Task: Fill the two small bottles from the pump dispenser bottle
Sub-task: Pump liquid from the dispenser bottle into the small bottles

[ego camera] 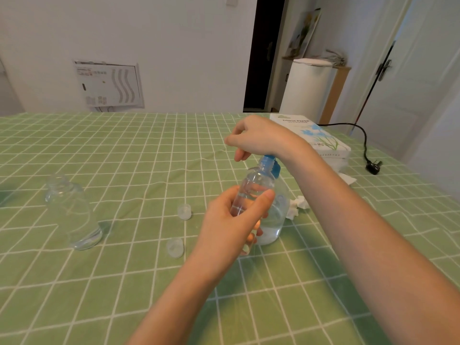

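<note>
My left hand (236, 220) grips a small clear bottle (255, 186) and holds it tilted, with its open neck up at the blue pump head (270, 163). The pump dispenser bottle (277, 220) stands right behind it, clear, with some liquid at the bottom. My right hand (258, 138) lies over the pump head, its heel on top of the pump and its fingers loosely curled, holding nothing. A second small clear bottle (72, 212) stands upright and uncapped at the left. Two clear caps, one (184, 211) and the other (175, 247), lie on the cloth between the bottles.
A green checked cloth (124, 150) covers the table. A white tissue box (311, 135) sits at the back right, with crumpled tissues (296, 205) beside the pump bottle. A black cable and plug (373, 166) lie at the right edge.
</note>
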The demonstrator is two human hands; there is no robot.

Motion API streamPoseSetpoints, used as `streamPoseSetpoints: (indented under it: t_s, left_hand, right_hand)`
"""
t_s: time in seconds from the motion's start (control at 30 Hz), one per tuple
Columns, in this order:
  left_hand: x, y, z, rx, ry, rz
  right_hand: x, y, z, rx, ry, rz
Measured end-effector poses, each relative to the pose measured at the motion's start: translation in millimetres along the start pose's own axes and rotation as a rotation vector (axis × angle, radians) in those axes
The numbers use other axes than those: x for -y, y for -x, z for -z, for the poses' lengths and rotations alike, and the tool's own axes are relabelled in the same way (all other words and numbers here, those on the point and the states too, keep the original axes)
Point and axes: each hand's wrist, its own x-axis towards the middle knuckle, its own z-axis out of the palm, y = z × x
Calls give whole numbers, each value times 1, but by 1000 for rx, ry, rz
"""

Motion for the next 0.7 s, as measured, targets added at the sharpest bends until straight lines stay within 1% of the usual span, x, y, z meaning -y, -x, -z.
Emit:
streamPoseSetpoints:
  t_s: [0.17, 0.7]
  left_hand:
    - [-4, 0, -1, 8, 26, -25]
    - [0, 1, -1, -6, 4, 4]
  right_hand:
    - [4, 0, 10, -46, 30, 43]
    - [0, 1, 0, 0, -2, 39]
